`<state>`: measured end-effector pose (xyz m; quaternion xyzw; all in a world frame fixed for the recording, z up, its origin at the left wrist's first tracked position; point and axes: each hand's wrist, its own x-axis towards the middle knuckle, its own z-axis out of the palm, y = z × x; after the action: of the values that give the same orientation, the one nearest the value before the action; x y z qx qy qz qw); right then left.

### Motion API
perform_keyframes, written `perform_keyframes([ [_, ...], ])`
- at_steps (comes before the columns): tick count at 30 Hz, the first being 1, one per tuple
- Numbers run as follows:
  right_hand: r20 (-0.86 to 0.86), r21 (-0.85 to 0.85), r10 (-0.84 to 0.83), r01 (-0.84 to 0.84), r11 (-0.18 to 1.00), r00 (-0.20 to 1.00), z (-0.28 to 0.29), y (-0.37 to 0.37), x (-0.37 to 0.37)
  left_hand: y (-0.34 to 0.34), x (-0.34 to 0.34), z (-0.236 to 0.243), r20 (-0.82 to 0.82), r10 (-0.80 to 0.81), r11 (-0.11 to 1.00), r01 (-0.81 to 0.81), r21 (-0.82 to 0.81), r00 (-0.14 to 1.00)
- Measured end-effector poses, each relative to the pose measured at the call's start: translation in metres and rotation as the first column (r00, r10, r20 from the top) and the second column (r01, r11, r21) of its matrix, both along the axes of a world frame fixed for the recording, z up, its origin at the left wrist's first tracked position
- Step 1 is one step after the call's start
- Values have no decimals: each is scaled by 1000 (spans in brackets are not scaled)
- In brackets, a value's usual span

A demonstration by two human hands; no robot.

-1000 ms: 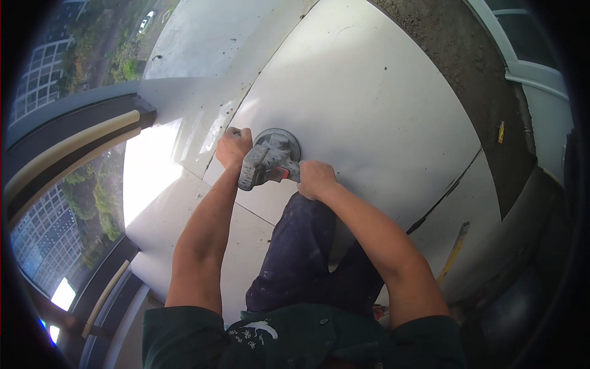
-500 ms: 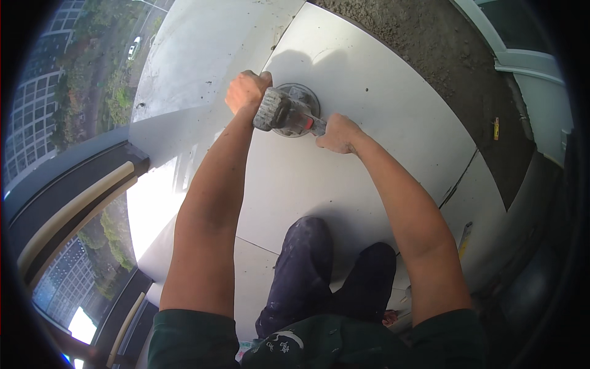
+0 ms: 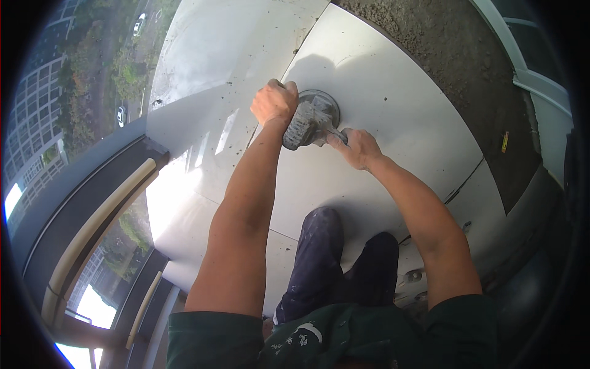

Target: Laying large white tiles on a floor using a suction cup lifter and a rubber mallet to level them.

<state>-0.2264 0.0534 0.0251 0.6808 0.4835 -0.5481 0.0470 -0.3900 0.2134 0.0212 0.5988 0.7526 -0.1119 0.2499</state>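
A dusty grey power tool (image 3: 310, 123) with a round pad sits on a large white tile (image 3: 418, 129) ahead of my knees. My left hand (image 3: 274, 102) is closed on the tool at its upper left; what exactly its fingers wrap round is mostly hidden behind them. On the right side, my right hand (image 3: 357, 147) grips the tool's short handle, thumb along it. Dark seams run beside and below the tile.
A strip of rough grey mortar (image 3: 473, 74) borders the tiles at upper right, with a small yellow object (image 3: 504, 141) on it, beside a white frame (image 3: 516, 74). My knees (image 3: 319, 258) are below. A railing (image 3: 98, 227) and windows onto a street line the left.
Both hands and the tool have moved forward, away from my knees, over the last second, then shifted a little to the right in the latest half second.
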Motion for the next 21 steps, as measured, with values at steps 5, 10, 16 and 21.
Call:
perform_keyframes([
  [5, 96, -13, 54, -53, 999, 994, 10, 6, -8, -1, -4, -1, 14, 32, 999, -31, -31, 999],
  [10, 127, 6, 57, -59, 998, 990, 5, 6, -8, 1, -3, -4, 14, 33, 999, -33, -27, 999],
  [16, 113, 27, 58, -61, 998, 992, 2, 5, -9, 1, -3, -2, 9, 50, 998, -49, -37, 999],
  [21, 120, 26, 45, -49, 998, 992, 3, 4, -8, -1, -3, -4, 11, 18, 1000, -18, 1, 1000],
])
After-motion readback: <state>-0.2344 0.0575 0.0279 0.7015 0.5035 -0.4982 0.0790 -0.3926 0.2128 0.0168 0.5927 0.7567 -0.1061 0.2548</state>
